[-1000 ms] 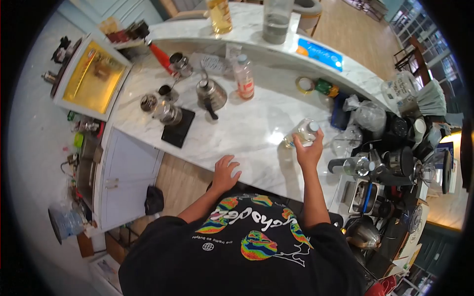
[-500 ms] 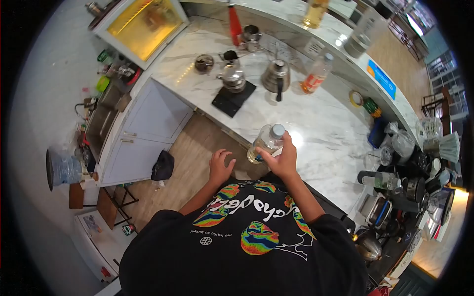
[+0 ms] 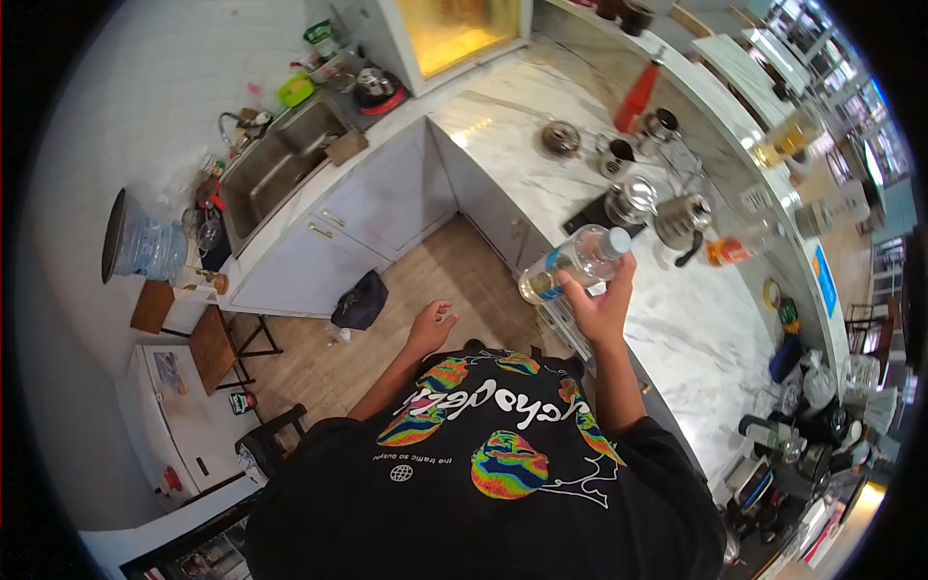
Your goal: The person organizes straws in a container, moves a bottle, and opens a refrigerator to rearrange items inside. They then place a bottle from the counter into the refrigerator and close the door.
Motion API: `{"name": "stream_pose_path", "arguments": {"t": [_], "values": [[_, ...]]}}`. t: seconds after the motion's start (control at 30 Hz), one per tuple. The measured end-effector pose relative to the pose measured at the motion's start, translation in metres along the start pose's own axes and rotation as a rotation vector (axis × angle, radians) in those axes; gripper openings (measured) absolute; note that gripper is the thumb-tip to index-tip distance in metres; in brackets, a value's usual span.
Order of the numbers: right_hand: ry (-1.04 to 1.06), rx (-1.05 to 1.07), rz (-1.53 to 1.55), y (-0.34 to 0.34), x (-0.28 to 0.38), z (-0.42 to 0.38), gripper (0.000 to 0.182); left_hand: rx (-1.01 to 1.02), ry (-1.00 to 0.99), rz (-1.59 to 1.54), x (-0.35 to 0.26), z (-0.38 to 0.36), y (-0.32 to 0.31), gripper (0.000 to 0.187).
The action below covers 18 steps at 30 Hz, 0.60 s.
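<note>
A clear plastic bottle with a grey-white cap and a blue label (image 3: 576, 263) is tilted in my right hand (image 3: 603, 304), whose fingers wrap round its upper part. It is in front of the counter edge, near a glass server (image 3: 628, 200) on a dark mat. My left hand (image 3: 433, 326) is over the floor beside my body, holding nothing, with its fingers loosely curled and apart. Beyond the bottle, a gooseneck kettle (image 3: 681, 220) stands on the marble counter (image 3: 691, 333).
A metal sink (image 3: 280, 172) is at the upper left, above grey cabinets (image 3: 372, 208). A dark bag (image 3: 360, 301) lies on the floor. On the counter are a red bottle (image 3: 638, 97) and an orange-labelled bottle (image 3: 730, 250). Kitchenware crowds the right side.
The view has turned left, bringing more of the sink and floor in. My right hand has lifted the bottle, which now tilts more. My left hand remains empty beside my body.
</note>
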State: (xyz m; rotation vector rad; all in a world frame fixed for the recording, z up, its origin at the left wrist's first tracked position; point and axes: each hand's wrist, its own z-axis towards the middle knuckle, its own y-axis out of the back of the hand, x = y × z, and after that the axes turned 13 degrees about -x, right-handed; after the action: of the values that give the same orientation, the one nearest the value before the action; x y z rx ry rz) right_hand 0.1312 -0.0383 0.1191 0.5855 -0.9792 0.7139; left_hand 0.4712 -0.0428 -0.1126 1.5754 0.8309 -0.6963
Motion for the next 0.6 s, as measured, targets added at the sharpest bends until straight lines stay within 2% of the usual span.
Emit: {"name": "stream_pose_path", "arguments": {"t": [0.17, 0.3, 0.6], "values": [[-0.054, 0.032, 0.002, -0.050, -0.014, 0.010, 0.092, -0.056, 0.127, -0.052, 0.011, 0.012, 0.044, 0.043], [-0.074, 0.118, 0.028, -0.081, -0.008, 0.037, 0.094, -0.122, 0.204, -0.156, 0.022, 0.028, 0.047, 0.045], [-0.090, 0.138, 0.176, -0.166, -0.037, 0.121, 0.092, -0.172, 0.221, -0.205, -0.008, 0.123, 0.065, 0.044]]}}
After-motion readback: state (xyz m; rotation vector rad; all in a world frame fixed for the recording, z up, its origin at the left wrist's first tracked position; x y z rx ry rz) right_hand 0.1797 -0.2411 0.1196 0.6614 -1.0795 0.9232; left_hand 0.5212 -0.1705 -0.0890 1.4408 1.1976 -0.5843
